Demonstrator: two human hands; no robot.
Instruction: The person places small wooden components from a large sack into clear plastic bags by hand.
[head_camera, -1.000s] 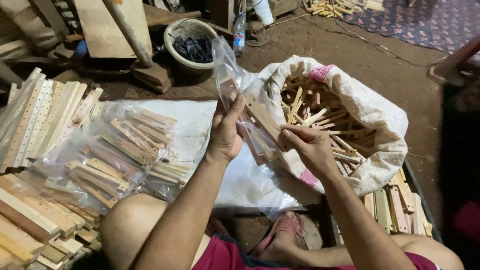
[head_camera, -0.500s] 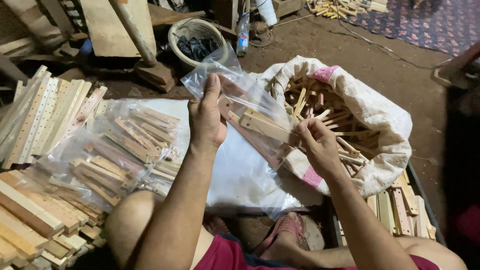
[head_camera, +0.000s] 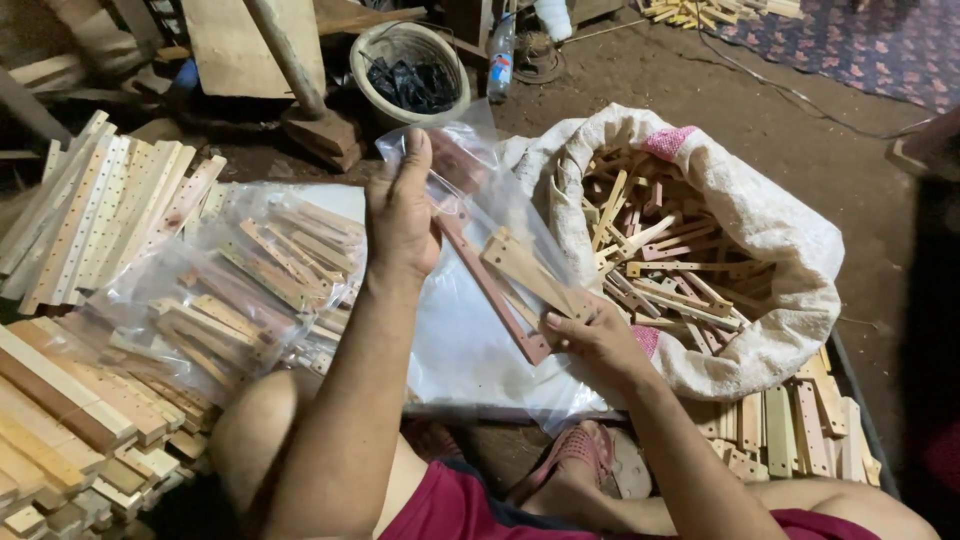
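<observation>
- Left hand (head_camera: 402, 215) lifting the upper corner of a clear plastic bag (head_camera: 470, 200), fingers pinched together on the film, back of the hand facing the camera.
- Right hand (head_camera: 590, 335) gripping the lower ends of thin wooden strips (head_camera: 520, 270), fingers clamped round them through or at the bag; exactly which, impossible to tell.
- Strips lying slanted inside the bag, one reddish, the others pale, running from upper left down to the right hand.
- Bag hanging in the air between both hands, above a white sheet (head_camera: 460, 340) spread on the ground.
- Sitting just right of the hands: an open white sack (head_camera: 790, 250) filled with loose wooden pieces.
- Lying to the left: filled clear bags of strips (head_camera: 250, 290), and beside them perforated slats (head_camera: 100, 220) stacked side by side.
- Standing beyond the hands: a round bucket (head_camera: 410, 70) holding dark items.
</observation>
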